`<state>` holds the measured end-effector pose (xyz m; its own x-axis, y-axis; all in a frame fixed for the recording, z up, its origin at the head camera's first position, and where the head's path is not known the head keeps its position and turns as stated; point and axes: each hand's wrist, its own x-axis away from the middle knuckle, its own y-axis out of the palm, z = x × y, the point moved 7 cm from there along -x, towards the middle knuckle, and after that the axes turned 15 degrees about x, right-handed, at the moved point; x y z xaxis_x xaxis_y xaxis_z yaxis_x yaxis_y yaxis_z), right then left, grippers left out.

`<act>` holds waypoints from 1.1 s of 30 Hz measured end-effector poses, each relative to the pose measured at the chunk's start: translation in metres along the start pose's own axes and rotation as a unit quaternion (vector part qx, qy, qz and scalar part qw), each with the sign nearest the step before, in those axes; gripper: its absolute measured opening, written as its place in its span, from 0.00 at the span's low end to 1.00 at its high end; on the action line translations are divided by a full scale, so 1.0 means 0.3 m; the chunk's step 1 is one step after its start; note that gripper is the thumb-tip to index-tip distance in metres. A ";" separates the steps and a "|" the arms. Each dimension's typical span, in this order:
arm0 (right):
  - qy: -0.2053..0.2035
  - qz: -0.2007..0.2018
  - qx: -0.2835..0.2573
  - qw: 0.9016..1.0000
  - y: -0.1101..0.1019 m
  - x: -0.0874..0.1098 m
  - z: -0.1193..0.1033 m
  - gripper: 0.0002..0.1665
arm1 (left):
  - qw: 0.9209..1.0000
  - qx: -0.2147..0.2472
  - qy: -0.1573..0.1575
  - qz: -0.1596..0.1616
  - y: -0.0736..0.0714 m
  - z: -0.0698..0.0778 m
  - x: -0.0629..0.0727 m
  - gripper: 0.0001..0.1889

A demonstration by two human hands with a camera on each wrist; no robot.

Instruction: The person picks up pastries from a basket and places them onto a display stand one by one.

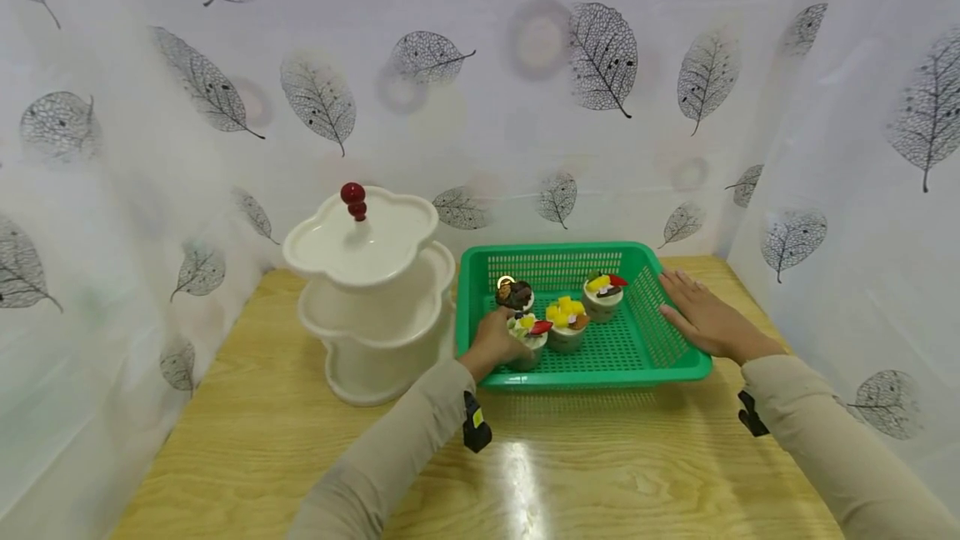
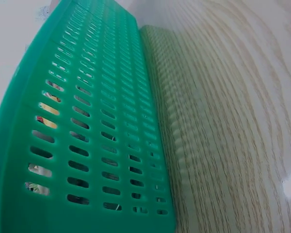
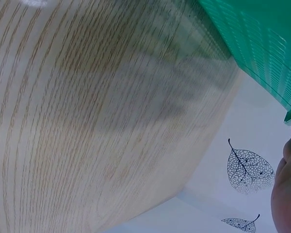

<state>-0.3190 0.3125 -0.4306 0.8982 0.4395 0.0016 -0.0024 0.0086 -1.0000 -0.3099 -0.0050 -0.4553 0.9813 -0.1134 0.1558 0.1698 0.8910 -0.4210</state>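
In the head view, a green plastic basket (image 1: pixel 585 380) holds several small dessert cups with colourful toppings. My left hand (image 1: pixel 495 344) reaches over its front left edge and grips a dessert cup (image 1: pixel 531 347) topped with red and yellow fruit. Some fingertips are hidden behind that cup. Close by are a chocolate-topped cup (image 1: pixel 517 297) and a cup with yellow cubes (image 1: pixel 566 333); another fruit-topped cup (image 1: pixel 602 300) sits farther right. My right hand (image 1: pixel 708 319) rests on the basket's right rim with fingers extended. The left wrist view shows mainly the basket's slotted wall (image 2: pixel 94 121).
Left of the basket stands a cream tiered stand (image 1: pixel 375 315) with scalloped plates and a red knob (image 1: pixel 354 200) on top. All of it is on a wooden table (image 1: pixel 600 457). A leaf-patterned curtain (image 1: pixel 487 132) encloses the back and sides.
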 end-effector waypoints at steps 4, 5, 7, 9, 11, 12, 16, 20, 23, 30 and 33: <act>-0.003 -0.003 -0.007 1.000 0.001 -0.001 0.001 0.39 | 1.000 0.012 0.002 -0.006 0.000 0.009 0.004 0.41; -0.004 -0.003 -0.007 1.000 0.001 -0.002 0.000 0.39 | 1.000 0.016 0.007 -0.010 -0.001 0.014 0.006 0.41; -0.004 -0.005 -0.007 1.000 0.001 -0.002 -0.001 0.39 | 0.999 0.035 0.017 -0.019 -0.005 0.030 0.013 0.42; -0.003 -0.004 -0.006 1.000 0.000 -0.002 -0.002 0.39 | 0.998 0.055 0.030 -0.027 -0.011 0.051 0.019 0.41; -0.003 -0.003 -0.005 1.000 -0.001 -0.002 -0.003 0.39 | 0.995 0.080 0.042 -0.034 -0.020 0.073 0.025 0.41; -0.002 -0.003 -0.003 1.000 -0.002 -0.002 -0.003 0.39 | 0.994 0.095 0.046 -0.037 -0.025 0.084 0.028 0.41; 0.001 -0.003 -0.001 1.000 -0.002 0.000 -0.003 0.40 | 0.987 0.135 0.070 -0.045 -0.052 0.131 0.042 0.41; 0.003 -0.001 -0.003 1.000 -0.002 0.001 -0.004 0.40 | 0.980 0.165 0.096 -0.057 -0.086 0.175 0.062 0.41; 0.002 0.001 -0.005 1.000 0.000 0.001 -0.006 0.39 | 0.975 0.179 0.114 -0.069 -0.120 0.211 0.082 0.41; 0.002 0.002 -0.006 1.000 -0.001 0.001 -0.004 0.39 | 0.971 0.180 0.148 -0.059 -0.237 0.309 0.128 0.43; 0.002 0.003 -0.008 1.000 -0.002 0.001 -0.003 0.40 | 0.968 0.178 0.169 -0.043 -0.288 0.340 0.141 0.43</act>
<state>-0.3184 0.3118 -0.4301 0.9000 0.4359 -0.0043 -0.0010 -0.0079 -1.0000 -0.2924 -0.0419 -0.3214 0.9485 -0.2786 -0.1507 0.2701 0.9599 -0.0747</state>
